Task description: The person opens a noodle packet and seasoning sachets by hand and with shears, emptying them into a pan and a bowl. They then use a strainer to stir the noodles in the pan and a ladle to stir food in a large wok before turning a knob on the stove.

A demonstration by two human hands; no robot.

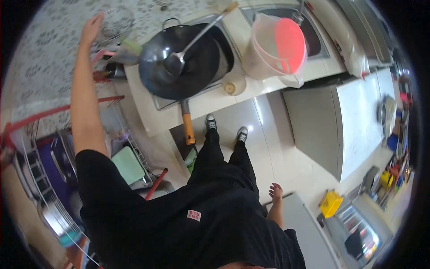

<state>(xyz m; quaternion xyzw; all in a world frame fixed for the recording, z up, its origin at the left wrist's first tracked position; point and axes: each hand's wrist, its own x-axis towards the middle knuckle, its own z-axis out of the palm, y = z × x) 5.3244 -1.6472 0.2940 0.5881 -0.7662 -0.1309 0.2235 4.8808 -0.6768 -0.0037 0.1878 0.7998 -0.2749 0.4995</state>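
Observation:
My left hand (92,29) is stretched far out to the upper left, its fingers together at the edge of a round wire strainer (118,21) by the patterned wall. Blur partly hides the grip. Below it are several utensils with green and pink parts (121,54). Down by my side, my right hand (276,191) hangs with loosely curled fingers apart and nothing in them. In front of me a black wok (154,67) with a wooden handle sits on the stove. A metal ladle (197,40) rests inside it.
Right of the wok are a small cup (234,84) and a clear plastic bucket (264,56) with a red lid. Behind them is a sink (316,42). A wire rack (45,175) with pans and trays stands at my left, and a white cabinet (313,130) at my right.

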